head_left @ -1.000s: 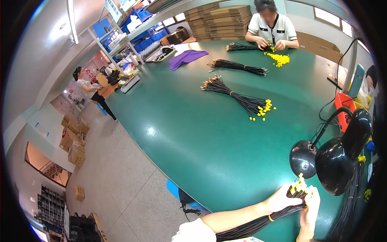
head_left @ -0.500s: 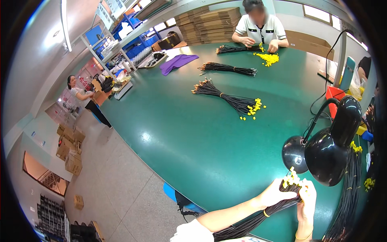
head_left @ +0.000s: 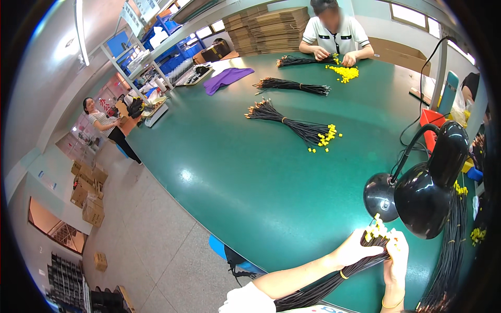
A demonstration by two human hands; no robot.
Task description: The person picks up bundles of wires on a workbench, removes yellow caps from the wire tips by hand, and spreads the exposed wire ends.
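Observation:
A thick bundle of black cables [head_left: 324, 286] with yellow caps on its far end lies across the near edge of the green table, tied with a yellow band. My left hand [head_left: 350, 252] is wrapped round the bundle just below the caps, thumb across the cables. On the other side of the same end, my right hand [head_left: 397, 255] has its fingers curled against the cables and yellow caps [head_left: 377, 229]. The fingertips are partly hidden behind the caps. A black desk lamp [head_left: 428, 195] stands close beyond my hands, its head over the table to their right.
More cable bundles [head_left: 292, 124] lie on the green table [head_left: 250, 182]; another bundle [head_left: 453, 240] runs along the right. Across the table a co-worker [head_left: 335, 39] handles cables beside loose yellow caps [head_left: 345, 73]. A purple cloth [head_left: 227, 80] and a red bin [head_left: 431, 125] are farther off.
The view has shifted very slightly. My hands keep nearly the same hold on the cable bundle; the co-worker's hands moved a little.

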